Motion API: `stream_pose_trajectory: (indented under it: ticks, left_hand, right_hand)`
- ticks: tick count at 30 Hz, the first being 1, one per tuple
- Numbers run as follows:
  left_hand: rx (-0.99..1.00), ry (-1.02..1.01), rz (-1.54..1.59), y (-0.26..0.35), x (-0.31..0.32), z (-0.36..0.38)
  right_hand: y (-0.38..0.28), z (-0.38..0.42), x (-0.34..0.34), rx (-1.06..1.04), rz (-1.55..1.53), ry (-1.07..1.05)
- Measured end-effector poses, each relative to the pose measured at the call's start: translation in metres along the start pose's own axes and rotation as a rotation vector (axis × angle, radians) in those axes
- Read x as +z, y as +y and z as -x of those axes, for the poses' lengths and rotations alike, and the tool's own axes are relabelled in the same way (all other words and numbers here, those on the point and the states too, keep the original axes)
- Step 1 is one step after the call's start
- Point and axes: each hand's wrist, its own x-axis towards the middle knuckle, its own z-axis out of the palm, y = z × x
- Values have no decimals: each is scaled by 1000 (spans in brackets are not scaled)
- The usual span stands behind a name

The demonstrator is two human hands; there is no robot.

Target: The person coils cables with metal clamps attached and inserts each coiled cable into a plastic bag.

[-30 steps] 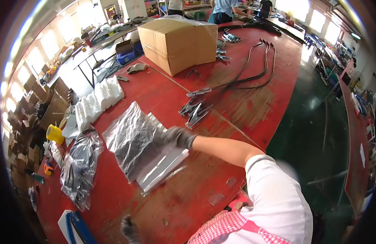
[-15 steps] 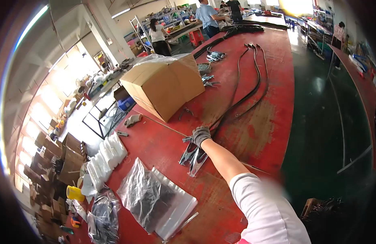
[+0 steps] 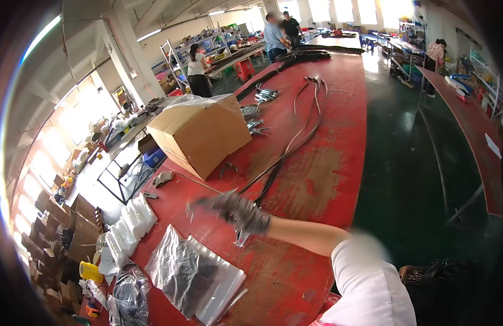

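Observation:
My right hand (image 3: 243,213), in a dark grey glove, reaches over the red table from the right and is smeared by motion. At its fingertips a blurred metal clamp (image 3: 190,211) sticks out to the left and seems to be in its grip. Below the palm, the silvery jaws of another clamp (image 3: 241,238) rest on the table, mostly hidden by the hand. Long black cables (image 3: 278,163) run from behind the hand to the far part of the table. My left hand is out of view.
A cardboard box (image 3: 200,136) stands left of the cables, with several metal clamps (image 3: 266,95) behind it. Plastic bags (image 3: 191,274) and white wrapped bundles (image 3: 129,225) lie nearer on the red table (image 3: 327,174). Several people are farther back.
My right hand has let go of the cable bunch and turned left, its fingers now pointing that way. One clamp has apparently moved left with it. The view has shifted to the right.

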Motion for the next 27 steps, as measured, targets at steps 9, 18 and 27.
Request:
stream_pose_trajectory:
  ticks: [9, 18, 27]
  left_hand:
    - [-267, -314, 400, 2, -1, -17]
    - [-616, -683, 622, 17, -7, -18]
    - [-714, -386, 795, 56, -77, -1]
  right_hand:
    - [-136, 144, 110, -567, 200, -965]
    - [-128, 135, 97, -318, 363, -368]
    - [-83, 129, 72, 151, 427, -746]
